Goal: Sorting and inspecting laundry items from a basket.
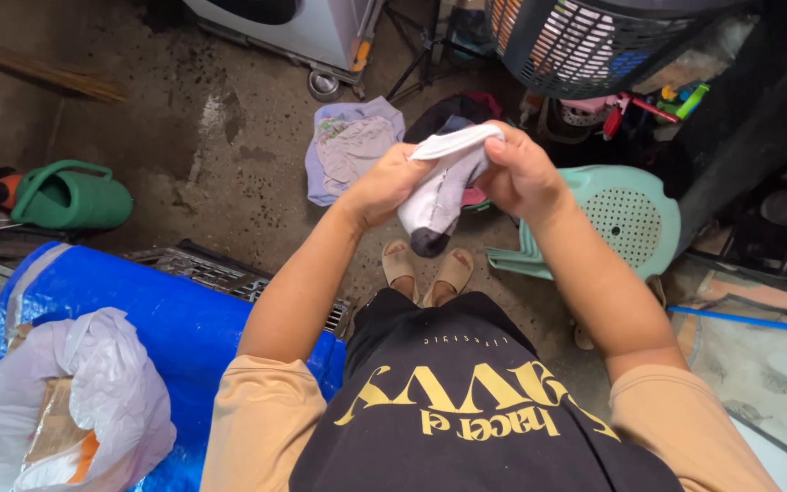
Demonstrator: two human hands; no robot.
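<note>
I hold a white sock (440, 189) with a dark toe out in front of me, above my sandalled feet. My left hand (384, 182) grips the sock's side near the cuff. My right hand (519, 171) pinches the folded cuff from the right. The sock's toe hangs down between my forearms. Both hands are closed on the fabric.
A pile of clothes (352, 148) lies on the concrete floor ahead. A pale green plastic stool (628, 219) stands at right, a dark laundry basket (594, 46) above it. A green watering can (70, 195) lies at left. A blue tarp (161, 314) and a white bag (102, 401) are near left.
</note>
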